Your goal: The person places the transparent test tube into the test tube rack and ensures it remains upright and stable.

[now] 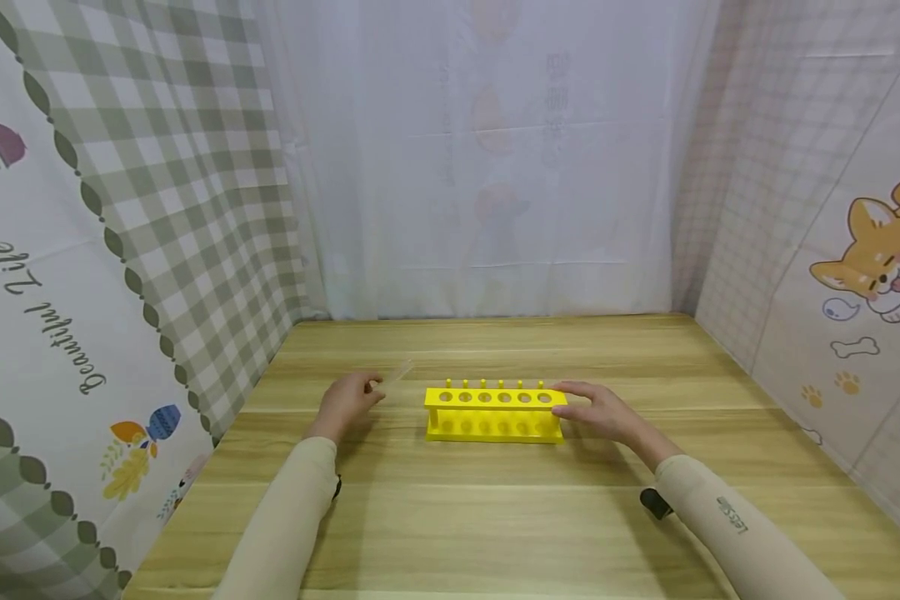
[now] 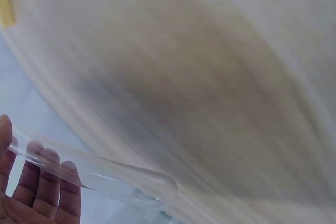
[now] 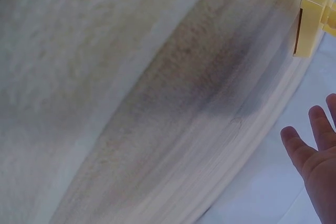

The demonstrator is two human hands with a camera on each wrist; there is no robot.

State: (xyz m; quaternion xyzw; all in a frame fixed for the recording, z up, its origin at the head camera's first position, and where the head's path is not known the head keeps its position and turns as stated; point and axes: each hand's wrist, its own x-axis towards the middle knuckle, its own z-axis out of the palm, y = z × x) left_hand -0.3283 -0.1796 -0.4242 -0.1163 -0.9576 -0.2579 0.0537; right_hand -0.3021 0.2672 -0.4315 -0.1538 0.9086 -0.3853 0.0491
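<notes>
My left hand (image 1: 347,405) pinches a clear test tube (image 1: 399,372) between thumb and fingers. In the left wrist view the test tube (image 2: 121,179) reaches out past the fingertips, its rounded end pointing away from the hand. To its right on the table stands a yellow test tube rack (image 1: 495,435) with a row of round holes on top and a row of short pegs behind. My right hand (image 1: 603,412) holds the rack's right end, thumb at the front and a finger behind. The right wrist view has the outer fingers (image 3: 299,148) spread and straight near the rack (image 3: 312,17).
The wood-grain table (image 1: 495,517) extends around the rack. A white curtain (image 1: 495,167) hangs along its back edge. A green checked cloth (image 1: 187,167) is on the left, and a dog-printed cloth (image 1: 817,208) on the right.
</notes>
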